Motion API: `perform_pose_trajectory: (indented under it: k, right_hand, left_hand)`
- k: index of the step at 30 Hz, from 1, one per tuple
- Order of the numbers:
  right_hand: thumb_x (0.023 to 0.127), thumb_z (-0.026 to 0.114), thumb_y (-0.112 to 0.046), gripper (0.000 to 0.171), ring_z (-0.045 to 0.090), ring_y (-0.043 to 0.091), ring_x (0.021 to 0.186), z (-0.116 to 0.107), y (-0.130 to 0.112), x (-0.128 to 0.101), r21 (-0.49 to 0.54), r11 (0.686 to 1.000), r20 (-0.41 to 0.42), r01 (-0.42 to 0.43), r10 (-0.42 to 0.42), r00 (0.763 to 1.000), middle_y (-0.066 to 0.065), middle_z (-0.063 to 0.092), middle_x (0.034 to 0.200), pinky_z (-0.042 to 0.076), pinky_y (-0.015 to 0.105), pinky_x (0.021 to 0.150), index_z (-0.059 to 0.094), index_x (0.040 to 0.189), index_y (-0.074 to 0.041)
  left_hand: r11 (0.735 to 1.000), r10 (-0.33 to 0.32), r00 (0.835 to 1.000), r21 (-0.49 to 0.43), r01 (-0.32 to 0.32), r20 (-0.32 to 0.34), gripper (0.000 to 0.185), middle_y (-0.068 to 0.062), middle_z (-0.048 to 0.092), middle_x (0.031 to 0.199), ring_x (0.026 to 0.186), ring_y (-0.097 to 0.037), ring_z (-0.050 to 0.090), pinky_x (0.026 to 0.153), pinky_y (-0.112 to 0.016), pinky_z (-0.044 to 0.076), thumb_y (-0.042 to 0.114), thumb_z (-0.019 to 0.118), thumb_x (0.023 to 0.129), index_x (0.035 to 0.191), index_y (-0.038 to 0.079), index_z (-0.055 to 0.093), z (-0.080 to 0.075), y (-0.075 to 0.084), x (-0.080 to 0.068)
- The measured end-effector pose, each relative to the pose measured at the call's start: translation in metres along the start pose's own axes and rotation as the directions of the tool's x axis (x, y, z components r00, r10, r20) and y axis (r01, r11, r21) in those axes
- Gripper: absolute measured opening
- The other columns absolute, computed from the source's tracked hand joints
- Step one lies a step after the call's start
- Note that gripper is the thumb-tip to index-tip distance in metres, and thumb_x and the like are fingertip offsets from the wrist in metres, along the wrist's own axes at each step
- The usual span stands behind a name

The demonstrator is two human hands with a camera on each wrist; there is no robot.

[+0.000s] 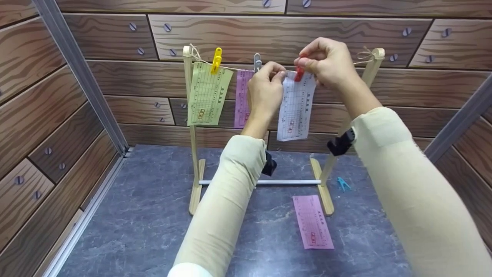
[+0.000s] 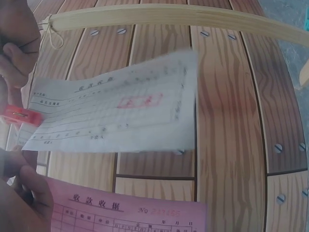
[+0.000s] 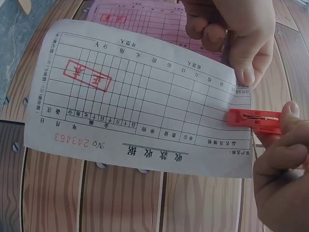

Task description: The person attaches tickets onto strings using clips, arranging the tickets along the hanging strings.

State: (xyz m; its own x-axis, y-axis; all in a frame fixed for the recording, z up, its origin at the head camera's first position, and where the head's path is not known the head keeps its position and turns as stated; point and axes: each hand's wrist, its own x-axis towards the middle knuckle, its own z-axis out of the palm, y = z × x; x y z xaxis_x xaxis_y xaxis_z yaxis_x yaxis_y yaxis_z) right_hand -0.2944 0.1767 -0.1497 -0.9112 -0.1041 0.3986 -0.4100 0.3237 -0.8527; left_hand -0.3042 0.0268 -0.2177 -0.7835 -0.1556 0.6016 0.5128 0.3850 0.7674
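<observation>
A white receipt slip [image 1: 296,107] hangs at the twine between two wooden posts. My right hand [image 1: 326,61] pinches a red clothespin [image 3: 251,120], whose tip sits over the slip's top edge. With thumb and fingers, my left hand [image 1: 267,86] pinches the slip's upper left corner, as the right wrist view also shows. Left of it a pink slip [image 1: 242,100] hangs under a grey clothespin [image 1: 257,61], partly hidden by my left hand. A green slip [image 1: 209,96] hangs farther left from a yellow clothespin [image 1: 216,60].
The wooden stand has a left post [image 1: 194,150], a right post [image 1: 372,71] and a white lower bar [image 1: 288,182]. Another pink slip [image 1: 313,223] lies on the dark marbled tabletop [image 1: 134,231]. A blue clothespin [image 1: 343,184] lies right of the stand. Wood-patterned walls [image 1: 288,34] surround it.
</observation>
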Motion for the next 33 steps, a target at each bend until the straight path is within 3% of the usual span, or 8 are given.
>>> perform_pose_trajectory:
  k: [6,12,17,24,30,33]
  right_hand:
    - [0.095,0.068,0.0,0.016,0.053,0.011,0.043,-0.008,-0.004,-0.005,0.002,0.995,0.092,-0.097,0.096,0.991,0.005,0.071,0.09,0.045,0.022,0.04,0.06,0.109,-0.001]
    - [0.095,0.068,-0.002,0.028,0.062,0.017,0.048,-0.016,-0.009,-0.009,0.072,0.987,0.16,-0.142,0.129,0.979,0.012,0.068,0.097,0.053,0.028,0.044,0.056,0.12,0.001]
    - [0.096,0.069,-0.006,0.035,0.063,0.018,0.048,-0.025,-0.014,-0.015,0.083,0.988,0.102,-0.133,0.124,0.987,0.012,0.068,0.102,0.053,0.028,0.045,0.056,0.127,0.001]
    - [0.097,0.067,-0.005,0.02,0.063,0.019,0.048,-0.039,-0.015,-0.03,0.158,0.985,0.019,-0.065,0.063,0.998,0.011,0.071,0.101,0.055,0.029,0.047,0.063,0.116,-0.001]
    - [0.096,0.067,-0.003,0.018,0.063,0.02,0.05,-0.05,-0.005,-0.048,0.206,0.978,-0.002,-0.031,0.032,0.999,0.014,0.072,0.099,0.055,0.029,0.048,0.065,0.113,0.0]
    - [0.097,0.066,-0.004,0.015,0.063,0.02,0.05,-0.052,0.006,-0.054,0.126,0.991,0.024,-0.051,0.049,0.999,0.013,0.073,0.096,0.055,0.03,0.049,0.067,0.111,-0.001]
  left_hand:
    - [0.999,-0.03,0.999,0.031,0.029,0.031,0.005,0.005,0.065,0.079,0.073,-0.011,0.056,0.065,-0.028,0.042,0.018,0.069,0.097,0.094,0.014,0.07,0.001,0.002,0.0]
    - [0.998,-0.021,0.999,0.052,0.019,0.033,0.005,0.004,0.065,0.082,0.074,-0.012,0.057,0.065,-0.029,0.043,0.019,0.067,0.098,0.096,0.015,0.069,0.004,0.003,-0.003]
    - [0.997,0.02,1.0,0.076,-0.021,0.022,0.006,0.005,0.067,0.085,0.074,-0.011,0.058,0.066,-0.029,0.044,0.02,0.067,0.098,0.1,0.015,0.069,0.005,-0.001,-0.009]
    - [0.993,0.027,1.0,0.117,-0.029,0.012,0.011,0.003,0.072,0.09,0.078,-0.014,0.064,0.071,-0.033,0.048,0.02,0.069,0.097,0.104,0.014,0.074,0.01,-0.015,-0.02]
    - [0.994,0.027,0.999,0.104,-0.03,0.029,0.012,0.0,0.072,0.087,0.077,-0.016,0.064,0.07,-0.035,0.049,0.017,0.069,0.096,0.104,0.011,0.076,0.015,-0.026,-0.027]
    - [0.998,0.008,0.999,0.059,-0.011,0.051,0.01,-0.001,0.07,0.083,0.067,-0.014,0.064,0.063,-0.031,0.049,0.015,0.069,0.096,0.101,0.009,0.075,0.018,-0.031,-0.03]
